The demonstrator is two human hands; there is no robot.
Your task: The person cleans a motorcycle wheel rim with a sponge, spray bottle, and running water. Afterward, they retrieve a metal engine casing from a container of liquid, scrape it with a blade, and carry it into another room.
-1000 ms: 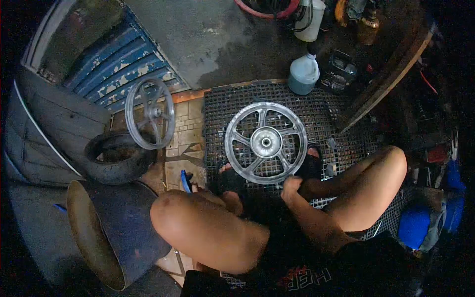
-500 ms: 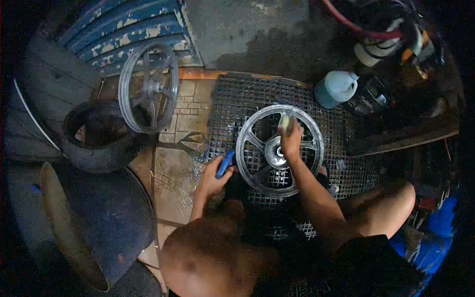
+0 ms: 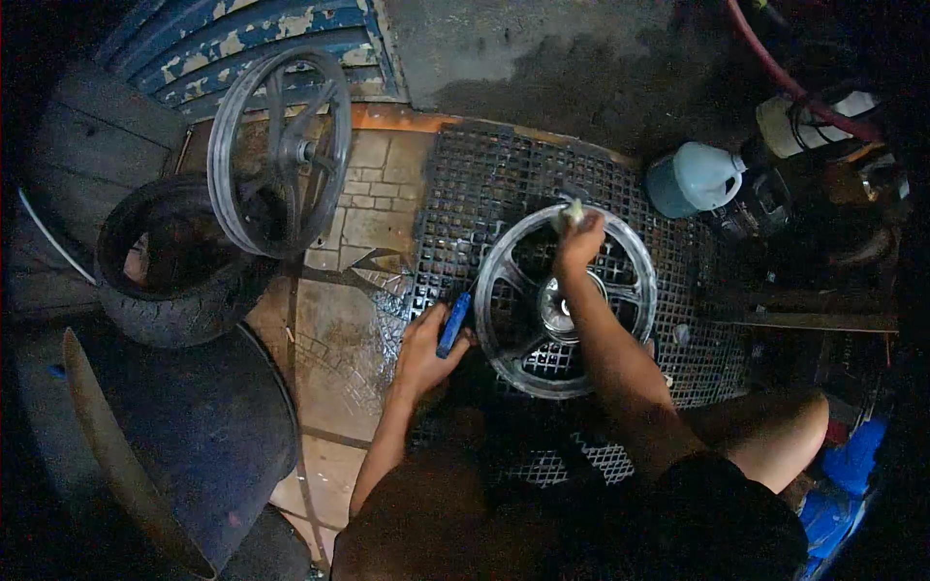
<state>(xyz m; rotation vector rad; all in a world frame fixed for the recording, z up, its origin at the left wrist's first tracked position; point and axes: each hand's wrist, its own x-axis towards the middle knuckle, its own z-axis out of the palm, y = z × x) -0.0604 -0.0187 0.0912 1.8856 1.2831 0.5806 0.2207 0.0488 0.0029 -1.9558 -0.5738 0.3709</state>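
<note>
A grey alloy motorcycle wheel (image 3: pixel 495 344) lies flat on the black grid mat (image 3: pixel 465 184) in front of me, its shiny hub (image 3: pixel 556 312) facing up. My right hand (image 3: pixel 581 242) is at the far part of the rim, closed round a small pale yellowish pad (image 3: pixel 573 209) that looks like a sponge. That forearm crosses over the wheel and hides part of the hub and spokes. Left of the wheel, my left hand (image 3: pixel 426 349) grips a blue-handled tool (image 3: pixel 454 325). A thin end points toward the rim; its exact kind is unclear.
Another spoked wheel (image 3: pixel 223 165) leans at the left over a black tyre (image 3: pixel 174 315). A large dark drum-like container (image 3: pixel 194 426) is nearer me. A pale blue jug (image 3: pixel 693 179) stands at the far right, near a red hose (image 3: pixel 794 87) and a wooden ledge (image 3: pixel 804 320).
My right hand has moved with the pad from inside the wheel outward onto the far rim. The left hand still holds the blue tool, now turned more upright. The whole view has shifted slightly.
</note>
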